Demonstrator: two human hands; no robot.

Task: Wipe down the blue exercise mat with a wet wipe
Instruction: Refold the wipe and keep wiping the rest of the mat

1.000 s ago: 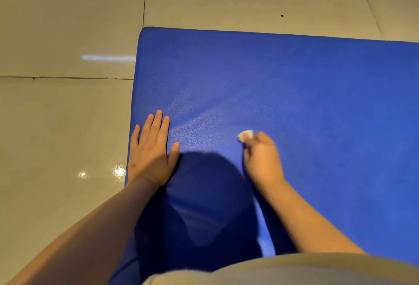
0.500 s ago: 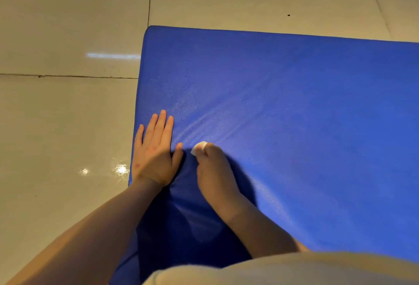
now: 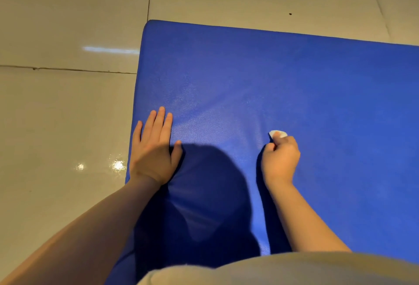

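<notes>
I am wiping the blue exercise mat (image 3: 306,85) with a small white wet wipe (image 3: 278,134), so I think I am in the middle of the rubbing step. My right hand (image 3: 281,160) is curling into a loose fist and pinching the wipe at my fingertips. Only a little bit of the wipe is peeking out past my knuckles. The wipe is touching the mat just in front of this hand. My left hand (image 3: 154,151) is lying flat, fingers straight and close together, thumb sticking out. It is pressing down on the mat near its left edge, well apart from my right hand. The mat is lying under both hands on the shiny tile floor (image 3: 63,114), and it is stretching far ahead of my wiping hand and off to its right. I cannot tell which parts are wet and which are dry. Next, I think I need to push the wipe along in long rows, pressing down, with my flat hand holding the mat so it does not slide.
</notes>
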